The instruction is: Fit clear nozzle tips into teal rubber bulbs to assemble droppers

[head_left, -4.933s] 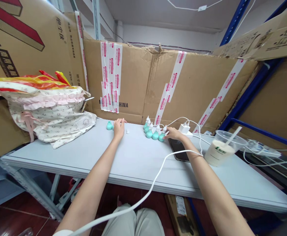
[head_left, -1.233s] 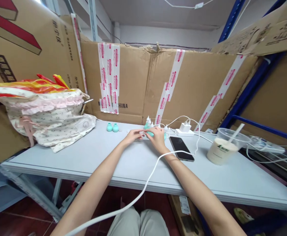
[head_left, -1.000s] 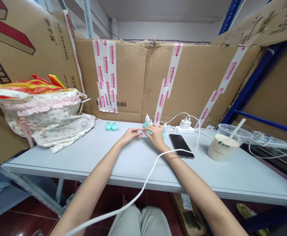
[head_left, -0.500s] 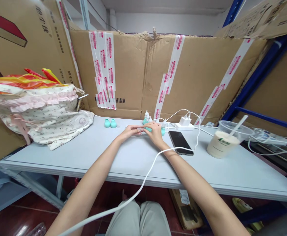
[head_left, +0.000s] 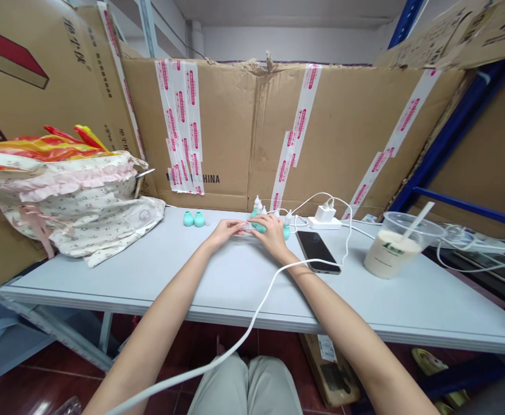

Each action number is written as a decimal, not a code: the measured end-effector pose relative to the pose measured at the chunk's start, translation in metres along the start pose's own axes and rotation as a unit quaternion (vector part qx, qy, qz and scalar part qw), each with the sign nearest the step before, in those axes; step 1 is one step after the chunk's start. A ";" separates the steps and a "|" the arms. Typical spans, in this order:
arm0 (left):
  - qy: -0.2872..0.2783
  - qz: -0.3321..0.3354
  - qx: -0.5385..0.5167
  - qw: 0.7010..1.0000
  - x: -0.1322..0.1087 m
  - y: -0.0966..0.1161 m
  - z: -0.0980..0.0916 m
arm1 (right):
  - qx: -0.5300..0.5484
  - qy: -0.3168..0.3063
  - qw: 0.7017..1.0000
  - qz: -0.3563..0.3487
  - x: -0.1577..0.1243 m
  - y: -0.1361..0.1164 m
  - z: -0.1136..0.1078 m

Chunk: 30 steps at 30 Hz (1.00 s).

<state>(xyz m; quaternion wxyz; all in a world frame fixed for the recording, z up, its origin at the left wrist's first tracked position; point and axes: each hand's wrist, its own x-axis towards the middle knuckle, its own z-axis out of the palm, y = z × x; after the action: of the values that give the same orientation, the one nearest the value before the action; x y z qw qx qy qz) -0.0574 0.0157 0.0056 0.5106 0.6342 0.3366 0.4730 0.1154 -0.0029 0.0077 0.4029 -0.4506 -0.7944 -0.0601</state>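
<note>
Near the back of the grey table (head_left: pixel 157 271), my left hand (head_left: pixel 227 230) and my right hand (head_left: pixel 271 231) meet with their fingers closed around a small clear plastic piece (head_left: pixel 247 227). Its exact kind is too small to make out, and the fingers cover part of it. Just behind my right hand stand several small mint-green bottles (head_left: pixel 287 230) with pale pointed nozzles, partly hidden by that hand. To the left of my left hand, two round mint-green bulbs (head_left: pixel 193 218) with open necks sit side by side.
A black phone (head_left: pixel 318 252) lies right of my right hand. Beyond it stand a drink cup (head_left: pixel 393 253) with a straw and a white charger (head_left: pixel 325 214). A white cable (head_left: pixel 252 320) crosses over my right forearm. A floral cloth bag (head_left: pixel 79 202) fills the left end; cardboard (head_left: pixel 226 127) walls the back.
The view has shifted very slightly. Both hands stay together at the same spot, with only small finger movement around the clear piece.
</note>
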 end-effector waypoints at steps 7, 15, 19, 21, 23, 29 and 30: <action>0.014 0.030 0.008 0.999 0.001 0.000 -0.002 | 0.004 -0.001 1.000 0.004 -0.002 -0.003 0.000; 0.017 0.035 -0.013 0.999 0.002 -0.002 0.000 | 0.001 0.020 1.000 -0.010 -0.003 -0.005 -0.002; 0.033 0.039 -0.017 0.999 0.001 -0.001 -0.002 | 0.008 0.029 0.999 -0.023 -0.003 -0.008 0.000; 0.056 0.034 -0.041 0.997 0.003 -0.003 -0.005 | 0.014 0.042 0.999 -0.023 -0.004 -0.008 0.003; 0.092 0.033 -0.090 0.991 0.008 -0.005 -0.013 | 0.023 0.045 0.999 -0.020 -0.005 -0.008 0.006; 0.230 0.085 -0.308 0.919 0.019 -0.003 -0.046 | 0.029 -0.023 0.998 -0.046 -0.009 -0.008 0.014; 0.240 0.089 -0.329 0.909 0.020 -0.002 -0.050 | 0.028 -0.039 0.997 -0.054 -0.010 -0.009 0.015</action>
<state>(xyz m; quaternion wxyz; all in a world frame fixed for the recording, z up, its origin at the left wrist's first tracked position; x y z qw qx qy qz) -0.0982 0.0503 0.0106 0.5494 0.3254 0.2165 0.7385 0.1027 -0.0078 -0.0063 0.3803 -0.3973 -0.8341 -0.0424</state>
